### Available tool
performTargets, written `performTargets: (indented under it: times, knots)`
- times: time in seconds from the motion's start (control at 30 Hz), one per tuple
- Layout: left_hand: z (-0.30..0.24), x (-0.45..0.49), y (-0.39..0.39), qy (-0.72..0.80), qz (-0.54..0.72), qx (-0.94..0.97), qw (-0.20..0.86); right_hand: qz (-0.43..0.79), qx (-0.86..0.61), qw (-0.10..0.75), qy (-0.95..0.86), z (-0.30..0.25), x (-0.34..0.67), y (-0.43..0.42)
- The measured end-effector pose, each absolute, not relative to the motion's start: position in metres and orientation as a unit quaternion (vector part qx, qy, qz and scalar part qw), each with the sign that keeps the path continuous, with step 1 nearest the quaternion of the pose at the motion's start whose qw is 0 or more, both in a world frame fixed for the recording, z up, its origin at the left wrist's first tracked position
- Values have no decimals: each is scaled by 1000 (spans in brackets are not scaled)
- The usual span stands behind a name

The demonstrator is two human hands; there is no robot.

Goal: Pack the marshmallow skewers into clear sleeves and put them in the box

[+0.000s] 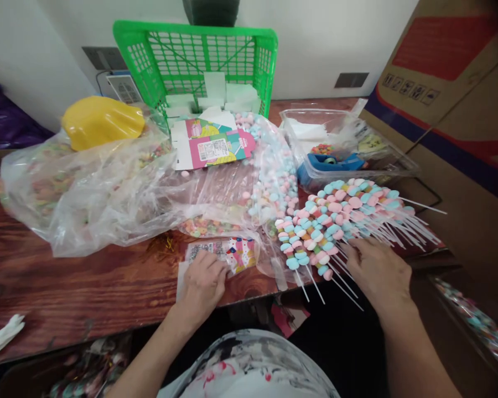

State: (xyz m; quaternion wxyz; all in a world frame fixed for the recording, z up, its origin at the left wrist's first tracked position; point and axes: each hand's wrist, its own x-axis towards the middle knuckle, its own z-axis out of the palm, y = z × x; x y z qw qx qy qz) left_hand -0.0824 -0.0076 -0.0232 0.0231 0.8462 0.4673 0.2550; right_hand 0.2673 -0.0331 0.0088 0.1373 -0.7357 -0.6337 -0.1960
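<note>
Partly, the printed packet (241,253) near the middle of the tabletop's (108,298) front edge is covered by the left hand (205,278). The curled left fingers rest on it, with their tips turned under, so I cannot tell whether they pinch it or only press. At the front right corner, the right hand (377,271) bends over the white sticks of the piled marshmallow skewers (340,204); its fingers' undersides are hidden, and whether they grasp a stick cannot be told. The heap overlaps itself, hiding many of its lower skewers, and a few sticks jut past the front edge.

Cloudy plastic blurs the colourful pieces inside the large clear bag (103,204) towards the left edge. A yellow bowl-like thing (102,121) lies over its back part. Towards the back edge, a printed flat carton (213,145) lies over a bag of pink and blue marshmallows (274,171) and blocks some of it from sight. Behind stands a green basket (195,27), its lower part masked by white pieces and the carton. A blue tape dispenser (334,163) sits in the clear bin (382,141) behind the skewers. Beyond the right edge, a cardboard box (452,105) is cut off by the view, as is the white bundle (3,336) at the front left.
</note>
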Motion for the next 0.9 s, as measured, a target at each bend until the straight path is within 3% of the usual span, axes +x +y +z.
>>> performTargets:
  times: [0.1, 0.23, 0.47, 0.57, 0.67, 0.8, 0.9]
  knots:
    - [-21, -79, -15, 495, 176, 851, 0, -205, -741, 164, -619, 5, 269, -34]
    - [-13, -69, -23, 527, 81, 846, -26, -218, -729, 288, -582, 1, 268, -41]
    - [-8, -64, -21, 507, 77, 858, -27, -173, -726, 402, -530, 11, 238, -63]
    - [-10, -66, -26, 471, 78, 878, -30, -45, -721, 505, -473, 8, 211, -71]
    - [-17, -68, -28, 455, 98, 884, -39, 168, -644, 613, -425, 5, 176, -68]
    - [-25, -70, -27, 452, 117, 883, -41, 414, -542, 554, -477, 7, 134, -49]
    - [-22, -71, -26, 463, 109, 880, 1, 505, -506, 505, -483, 5, 115, -37]
